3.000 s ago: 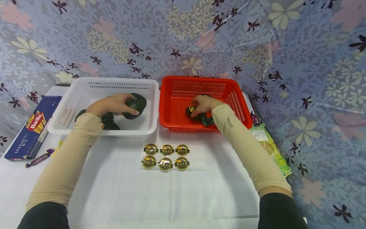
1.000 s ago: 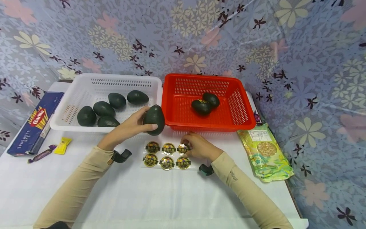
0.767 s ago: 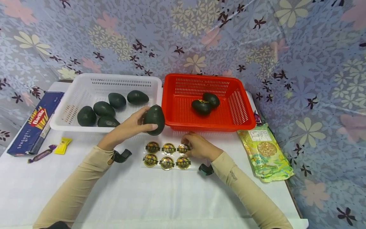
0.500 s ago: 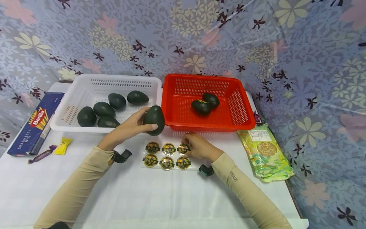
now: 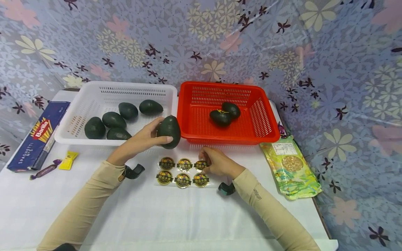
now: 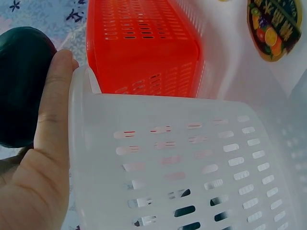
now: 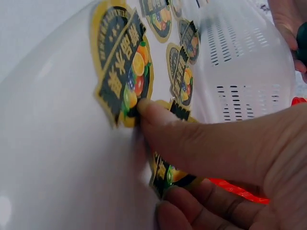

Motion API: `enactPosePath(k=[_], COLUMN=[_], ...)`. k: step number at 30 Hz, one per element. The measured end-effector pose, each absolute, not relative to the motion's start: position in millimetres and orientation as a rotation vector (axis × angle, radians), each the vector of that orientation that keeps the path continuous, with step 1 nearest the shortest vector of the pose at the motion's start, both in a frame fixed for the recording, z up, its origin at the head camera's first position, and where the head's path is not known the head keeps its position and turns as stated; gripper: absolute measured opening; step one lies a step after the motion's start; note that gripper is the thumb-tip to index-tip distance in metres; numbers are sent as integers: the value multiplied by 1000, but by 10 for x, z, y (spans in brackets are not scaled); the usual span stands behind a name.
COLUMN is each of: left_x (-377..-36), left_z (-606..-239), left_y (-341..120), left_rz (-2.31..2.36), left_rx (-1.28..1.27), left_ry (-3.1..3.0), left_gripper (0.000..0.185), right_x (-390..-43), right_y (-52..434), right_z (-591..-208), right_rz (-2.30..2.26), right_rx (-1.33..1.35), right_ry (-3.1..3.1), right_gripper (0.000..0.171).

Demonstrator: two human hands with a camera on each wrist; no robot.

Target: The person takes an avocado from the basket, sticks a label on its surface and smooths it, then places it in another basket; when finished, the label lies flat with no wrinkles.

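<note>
**Avocado held up, sticker being picked**

The table [image 5: 125, 216] carries everything, and the sticker sheet [image 5: 183, 171] near its middle serves as the landmark. Behind the sheet to the left stands the white basket [image 5: 94, 91] with five avocados; behind it to the right stands the red basket [image 5: 263, 115] with two avocados, one bearing a yellow label. Far left of the sheet lies a spaghetti box [image 5: 36, 137], with two wrapped sweets [image 5: 56, 164] nearer in. Right of the sheet lies a snack bag [image 5: 290, 167].

The left hand [image 5: 138, 143] has its grip curled round an avocado [image 5: 169, 130], held just above and behind the sheet's left end, in front of the gap between the baskets. The right hand [image 5: 218, 164] rests on the sheet's right end, its fingertips [image 7: 153, 112] pinching the edge of a round sticker [image 7: 122, 72] in the back row.
</note>
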State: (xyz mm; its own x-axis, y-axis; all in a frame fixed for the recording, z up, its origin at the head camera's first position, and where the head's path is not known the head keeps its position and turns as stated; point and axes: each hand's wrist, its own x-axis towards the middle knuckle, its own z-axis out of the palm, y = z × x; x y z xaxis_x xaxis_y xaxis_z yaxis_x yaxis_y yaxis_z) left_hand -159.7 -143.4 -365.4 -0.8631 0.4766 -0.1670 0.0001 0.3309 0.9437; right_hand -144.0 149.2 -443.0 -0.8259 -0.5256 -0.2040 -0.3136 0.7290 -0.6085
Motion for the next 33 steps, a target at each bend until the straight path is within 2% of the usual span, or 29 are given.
enactPosePath(k=[4,19,26,33], left_x=[-1595,-1592,-1579,-1547], left_z=[-3659,-3637,-3633,-3635], left_y=[-1440,-1438,-1422,-1360], left_rz=[1552,1574,1560,1615], left_rx=[425,423,407,436], left_ry=[2179,2153,2168,2077], left_gripper=[69,68,68,65], right_x=[-1431,-1420,-1350,-1251], right_y=[1489,1554,1537,1447], right_z=[-4453,-4427,-4176,-3773], right_rz=[-839,-905,-1004,-1230], right_rx=[-656,-754,-748,-791], right_ry=[2550,2574,2484,2466], right_gripper=[48,14,8,11])
